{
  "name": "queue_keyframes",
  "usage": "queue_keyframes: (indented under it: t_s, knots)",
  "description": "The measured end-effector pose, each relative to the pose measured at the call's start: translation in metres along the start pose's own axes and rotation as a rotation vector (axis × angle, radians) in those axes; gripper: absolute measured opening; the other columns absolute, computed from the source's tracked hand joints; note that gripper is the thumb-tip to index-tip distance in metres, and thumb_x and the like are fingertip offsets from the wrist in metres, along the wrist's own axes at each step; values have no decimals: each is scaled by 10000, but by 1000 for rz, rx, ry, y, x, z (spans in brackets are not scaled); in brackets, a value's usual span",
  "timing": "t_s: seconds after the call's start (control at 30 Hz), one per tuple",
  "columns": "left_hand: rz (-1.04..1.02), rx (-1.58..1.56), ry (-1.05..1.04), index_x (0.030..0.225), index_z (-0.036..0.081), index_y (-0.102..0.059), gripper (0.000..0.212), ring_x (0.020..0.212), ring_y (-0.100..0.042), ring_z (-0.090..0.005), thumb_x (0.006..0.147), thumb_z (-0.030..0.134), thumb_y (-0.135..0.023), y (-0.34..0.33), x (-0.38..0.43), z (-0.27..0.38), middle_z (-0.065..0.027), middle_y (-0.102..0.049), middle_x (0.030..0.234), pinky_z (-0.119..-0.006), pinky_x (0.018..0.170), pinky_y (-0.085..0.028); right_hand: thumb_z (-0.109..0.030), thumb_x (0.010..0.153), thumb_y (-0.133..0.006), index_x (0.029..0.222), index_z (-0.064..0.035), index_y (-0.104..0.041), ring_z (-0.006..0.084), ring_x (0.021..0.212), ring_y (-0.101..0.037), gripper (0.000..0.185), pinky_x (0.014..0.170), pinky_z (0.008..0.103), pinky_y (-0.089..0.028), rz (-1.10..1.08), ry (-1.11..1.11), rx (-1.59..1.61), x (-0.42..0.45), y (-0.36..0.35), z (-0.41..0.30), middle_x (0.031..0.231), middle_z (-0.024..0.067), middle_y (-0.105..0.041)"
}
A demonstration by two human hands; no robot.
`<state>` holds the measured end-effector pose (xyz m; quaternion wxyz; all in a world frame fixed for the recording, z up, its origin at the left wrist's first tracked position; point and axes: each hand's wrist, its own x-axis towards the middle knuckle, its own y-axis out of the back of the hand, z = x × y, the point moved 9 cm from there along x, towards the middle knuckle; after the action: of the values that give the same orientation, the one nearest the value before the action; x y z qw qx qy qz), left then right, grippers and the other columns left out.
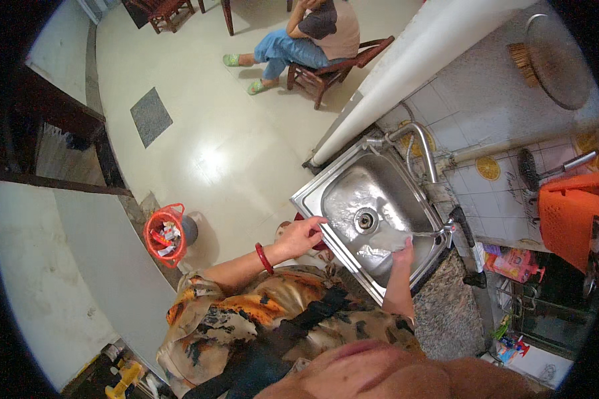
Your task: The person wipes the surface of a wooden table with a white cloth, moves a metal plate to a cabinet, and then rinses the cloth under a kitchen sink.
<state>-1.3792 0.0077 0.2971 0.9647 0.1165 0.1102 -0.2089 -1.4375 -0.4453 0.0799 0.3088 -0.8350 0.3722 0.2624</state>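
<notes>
My right hand (403, 253) is over the stainless steel sink (339, 232), gripping a whitish translucent item (390, 238), possibly a plastic bag or cloth. The faucet (448, 229) beside it seems to be running onto that item. My left hand (304, 235), with a red bangle on the wrist, is at the sink's near left rim, its fingers bent and apart with nothing seen in them. The round drain strainer (366, 220) shows in the wet basin between the hands.
A granite counter (447, 304) adjoins the sink at the right. A curved metal pipe (426, 144) rises behind the basin. An orange basket of waste (165, 235) stands on the floor at the left. Further off, a person (304, 47) sits on a wooden chair (319, 82).
</notes>
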Motion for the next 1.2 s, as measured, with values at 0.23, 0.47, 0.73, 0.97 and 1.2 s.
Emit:
queue_keyframes:
  t_s: [0.23, 0.47, 0.73, 0.97, 1.2]
  knots:
    - [6, -104, -37, 1082, 38, -523, 272, 715, -547, -95, 817, 92, -556, -17, 12, 18, -31, -598, 795, -237, 656, -461, -360, 831, -535, 1184, -127, -462, 300, 1099, -455, 429, 923, 558, -304, -16, -12, -74, -5, -4, 8, 1203, 86, -489]
    - [-26, -187, -67, 1089, 33, -511, 289, 702, -518, -80, 813, 89, -571, -26, 17, 32, -12, -566, 774, -231, 635, -449, -340, 840, -528, 1148, -80, -480, 295, 1063, -484, 406, 913, 499, -345, 14, -41, -90, -22, -13, 9, 1153, 104, -519]
    - [-56, -63, -21, 1071, 36, -524, 286, 690, -555, -131, 800, 116, -564, -30, 28, 37, -69, -602, 770, -272, 649, -464, -238, 881, -473, 1143, 8, -463, 309, 1089, -465, 359, 931, 492, -363, -166, 18, 29, -17, -1, -2, 1159, 151, -496]
    - [-26, -392, 102, 1105, 35, -505, 284, 725, -545, -116, 823, 33, -534, -29, 26, -2, -40, -591, 825, -241, 660, -465, -164, 778, -617, 1009, -77, -574, 199, 759, -540, 250, 674, 295, -439, -47, 72, -39, 4, -19, -8, 945, 46, -595]
    - [-107, -300, 170, 1137, 0, -458, 302, 790, -567, -139, 845, 47, -514, -48, 27, -12, -80, -594, 854, -251, 702, -480, -219, 740, -604, 1169, -13, -449, 277, 879, -574, 501, 902, 380, -338, 355, 357, -1038, -20, -2, -47, 956, 135, -607]
